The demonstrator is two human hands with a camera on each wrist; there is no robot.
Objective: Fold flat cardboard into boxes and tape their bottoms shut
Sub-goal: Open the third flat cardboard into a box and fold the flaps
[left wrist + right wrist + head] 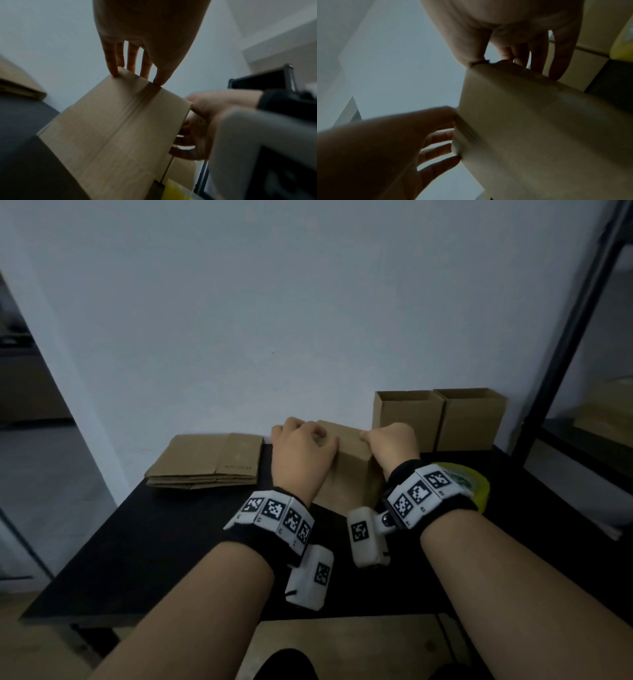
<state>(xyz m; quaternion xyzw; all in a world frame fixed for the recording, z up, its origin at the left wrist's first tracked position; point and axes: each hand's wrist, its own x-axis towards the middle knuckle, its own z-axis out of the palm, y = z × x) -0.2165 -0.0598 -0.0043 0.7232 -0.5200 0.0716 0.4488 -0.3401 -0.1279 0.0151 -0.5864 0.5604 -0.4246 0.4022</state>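
box (346,470): stands in the middle of the black table (154,542), closed flaps up, a strip of clear tape along the centre seam; turned this way, i judge, so the bottom can be taped.
left hand (301,453): on the box's left top edge, fingers bent down over the far side, fingertips (114,70) touching the cardboard; grasping the box, probably to steady it or press the tape end.
right hand (390,443): on the right top edge, thumb and fingers curled over the corner, grasping the box.
tape roll (469,484): yellow, just right of the box, behind the right wrist, near for the next strip.
flat stack (205,463): far left, waiting to be folded.
2 open boxes (438,416): far right against the wall, upright, likely finished.
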